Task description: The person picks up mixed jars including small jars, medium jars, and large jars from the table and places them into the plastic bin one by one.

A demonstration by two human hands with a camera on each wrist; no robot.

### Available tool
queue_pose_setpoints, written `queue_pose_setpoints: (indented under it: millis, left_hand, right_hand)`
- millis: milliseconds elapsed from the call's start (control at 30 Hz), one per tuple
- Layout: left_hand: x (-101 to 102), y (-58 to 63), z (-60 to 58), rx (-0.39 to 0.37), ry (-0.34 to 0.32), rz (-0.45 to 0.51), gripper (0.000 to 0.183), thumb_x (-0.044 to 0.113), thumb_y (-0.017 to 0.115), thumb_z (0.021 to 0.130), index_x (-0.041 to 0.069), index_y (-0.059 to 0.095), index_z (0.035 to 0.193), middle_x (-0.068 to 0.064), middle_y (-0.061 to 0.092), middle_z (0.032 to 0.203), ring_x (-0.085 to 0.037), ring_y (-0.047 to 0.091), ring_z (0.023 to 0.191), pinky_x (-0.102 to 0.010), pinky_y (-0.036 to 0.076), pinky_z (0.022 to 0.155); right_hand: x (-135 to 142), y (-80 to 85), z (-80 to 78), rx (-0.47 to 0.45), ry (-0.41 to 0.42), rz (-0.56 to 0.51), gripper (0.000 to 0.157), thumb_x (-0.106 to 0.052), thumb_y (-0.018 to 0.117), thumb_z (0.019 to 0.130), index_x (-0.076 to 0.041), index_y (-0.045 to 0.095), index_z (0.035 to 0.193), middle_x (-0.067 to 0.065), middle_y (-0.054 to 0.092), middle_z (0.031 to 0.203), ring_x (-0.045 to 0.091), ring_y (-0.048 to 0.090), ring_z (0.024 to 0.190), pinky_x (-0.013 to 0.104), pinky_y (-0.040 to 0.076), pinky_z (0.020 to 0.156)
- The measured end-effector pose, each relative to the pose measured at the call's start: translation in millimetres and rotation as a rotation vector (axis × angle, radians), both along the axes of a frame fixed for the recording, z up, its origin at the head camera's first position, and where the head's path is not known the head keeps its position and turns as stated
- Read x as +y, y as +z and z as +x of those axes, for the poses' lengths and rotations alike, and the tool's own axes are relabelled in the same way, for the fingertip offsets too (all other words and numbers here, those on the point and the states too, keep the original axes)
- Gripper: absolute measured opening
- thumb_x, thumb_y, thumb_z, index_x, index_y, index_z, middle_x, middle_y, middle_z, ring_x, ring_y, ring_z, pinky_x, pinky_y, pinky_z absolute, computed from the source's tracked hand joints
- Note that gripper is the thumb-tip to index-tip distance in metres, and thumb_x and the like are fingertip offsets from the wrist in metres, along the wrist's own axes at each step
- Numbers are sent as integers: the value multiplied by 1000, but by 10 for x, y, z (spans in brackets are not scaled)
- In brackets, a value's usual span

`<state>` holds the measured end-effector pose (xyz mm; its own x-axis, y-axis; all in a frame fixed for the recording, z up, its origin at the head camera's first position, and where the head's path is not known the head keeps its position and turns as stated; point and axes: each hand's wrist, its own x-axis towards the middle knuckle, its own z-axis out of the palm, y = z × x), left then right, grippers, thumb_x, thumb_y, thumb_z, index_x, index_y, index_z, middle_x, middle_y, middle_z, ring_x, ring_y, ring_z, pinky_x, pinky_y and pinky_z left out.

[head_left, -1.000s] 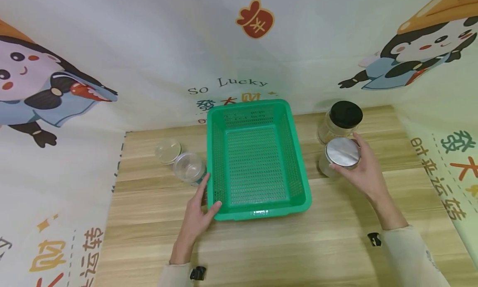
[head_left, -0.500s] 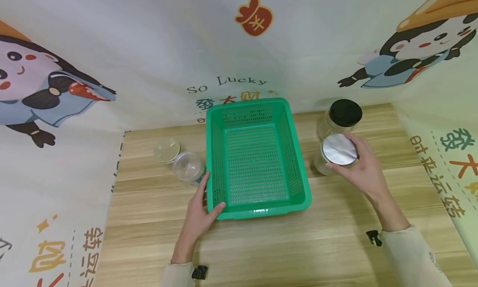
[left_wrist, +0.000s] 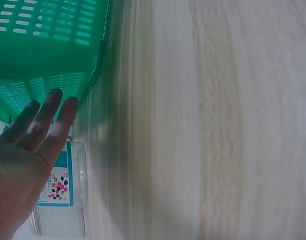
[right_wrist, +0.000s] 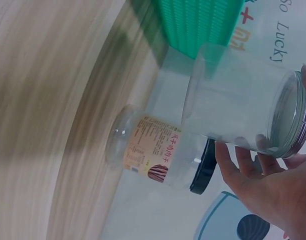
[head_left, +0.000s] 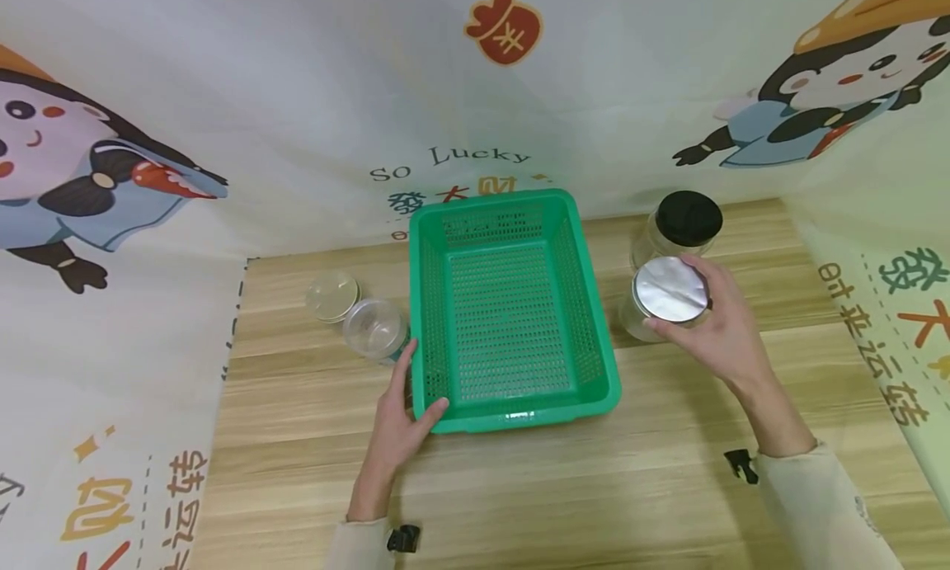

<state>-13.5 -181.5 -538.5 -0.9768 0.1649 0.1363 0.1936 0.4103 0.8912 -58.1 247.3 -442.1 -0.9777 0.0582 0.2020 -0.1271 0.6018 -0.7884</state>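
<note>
My right hand (head_left: 712, 322) grips a clear jar with a silver lid (head_left: 670, 289) near its top. In the right wrist view this jar (right_wrist: 238, 100) looks raised off the table, its inside see-through. Behind it stands another clear jar with a black lid (head_left: 688, 219); its printed label faces the right wrist camera. My left hand (head_left: 397, 430) rests on the near left corner of a green basket (head_left: 512, 421), thumb over the rim. Its fingers (left_wrist: 48, 120) reach straight along the outer wall in the left wrist view. Bare perforated floor shows inside the basket.
Left of the basket stand a clear plastic jar (head_left: 374, 329) and another clear jar with a pale round top (head_left: 332, 296), close together. A printed cloth wall (head_left: 312, 100) borders the wooden table (head_left: 519, 496) at the back and sides.
My right hand has moved the silver-lidded jar slightly left and up. My left thumb has shifted a little further over the basket's rim. The basket stays nearly in place.
</note>
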Motion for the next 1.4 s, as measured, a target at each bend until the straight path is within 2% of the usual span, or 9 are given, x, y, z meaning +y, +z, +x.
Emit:
queue_pose_setpoints:
  millis: [133,267,400,433,600,667,1067,1233,1400]
  left_hand:
    - [-9,4,7,-4,22,-12,94,11,75,84,27,22,159,-21,46,148,-34,52,127,-56,42,102]
    - [-11,-11,1,4,20,-18,93,11,75,84,25,22,159,-21,50,144,-33,54,124,-56,42,101]
    - [-4,-15,-4,-23,16,28,93,5,74,84,25,23,159,-22,46,147,-34,55,123,-54,45,99]
    - [13,45,2,-37,16,38,93,4,74,84,22,23,159,-23,45,148,-36,56,123,-54,46,98]
    - [18,47,7,-80,24,82,92,2,75,84,22,24,158,-24,43,148,-40,57,120,-53,49,94]
    - [11,-7,6,-89,35,92,93,3,76,83,27,25,158,-22,45,147,-38,57,121,-52,49,95]
    - [45,-4,18,-125,50,126,92,4,74,84,32,25,157,-15,42,152,-31,49,129,-54,39,104]
    - [47,3,28,-143,61,156,92,4,74,85,34,25,156,-15,45,149,-30,49,129,-54,38,105]
    - [53,-9,19,-138,55,160,92,2,73,85,34,24,157,-15,43,151,-30,47,131,-54,36,107]
  right_hand:
    - [-27,37,2,-7,-4,-1,89,-11,91,67,-7,48,144,18,51,134,31,49,116,15,34,86]
    - [-48,92,14,5,-3,-35,88,-7,91,66,-8,48,143,15,53,133,27,50,114,15,35,87]
    - [-73,153,21,29,3,-43,90,-5,91,65,-11,49,144,14,52,133,25,49,114,14,35,88]
    - [-78,166,22,33,4,-37,90,-5,91,65,-11,49,144,14,52,134,25,48,115,14,34,88]
    - [-124,223,21,59,14,-30,92,-4,92,64,-12,49,144,14,51,135,26,48,116,14,34,89]
    - [-146,251,11,66,16,-31,93,-4,92,63,-13,49,145,13,51,135,25,48,115,14,34,89]
    - [-240,370,-75,106,55,-50,94,-3,93,61,-11,49,144,9,53,136,22,49,115,15,35,91]
    - [-293,377,-98,130,87,-65,96,-1,94,59,-12,50,144,6,52,137,17,48,116,15,36,93]
    - [-320,361,-108,130,99,-71,97,1,93,58,-11,50,144,6,52,138,19,48,118,15,35,94]
